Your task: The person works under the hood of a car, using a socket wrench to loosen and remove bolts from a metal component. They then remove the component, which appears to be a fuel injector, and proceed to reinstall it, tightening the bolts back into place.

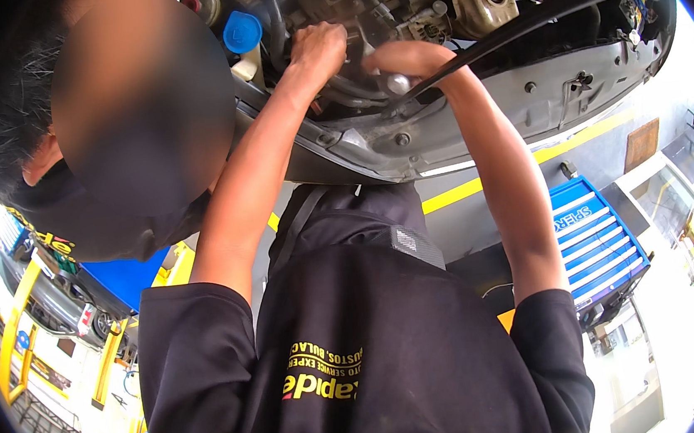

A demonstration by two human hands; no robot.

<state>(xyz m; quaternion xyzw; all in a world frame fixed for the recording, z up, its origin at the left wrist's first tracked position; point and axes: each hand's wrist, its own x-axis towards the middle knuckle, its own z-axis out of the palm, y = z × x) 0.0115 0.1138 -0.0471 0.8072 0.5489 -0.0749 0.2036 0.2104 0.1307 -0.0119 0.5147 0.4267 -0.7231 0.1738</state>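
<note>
Both my arms reach forward into the open engine bay (353,103) of a car. My left hand (320,48) is closed with its fingers curled down among hoses; whatever it grips is hidden. Just right of it, my right hand (411,58) is bent inward at the wrist, its fingers wrapped round a silver metal tool (398,84) whose rounded end shows below the palm. The tool's exact kind cannot be made out, and its far end is blurred among the engine parts. A round blue cap (243,31) sits left of my left hand.
A long black curved strip (529,22) crosses close to my right wrist. The car's grey front panel (511,100) lies under my forearms. A co-worker (136,103) leans in at my left. Behind stand a blue tool chest (595,234) and a yellow lift frame (20,331).
</note>
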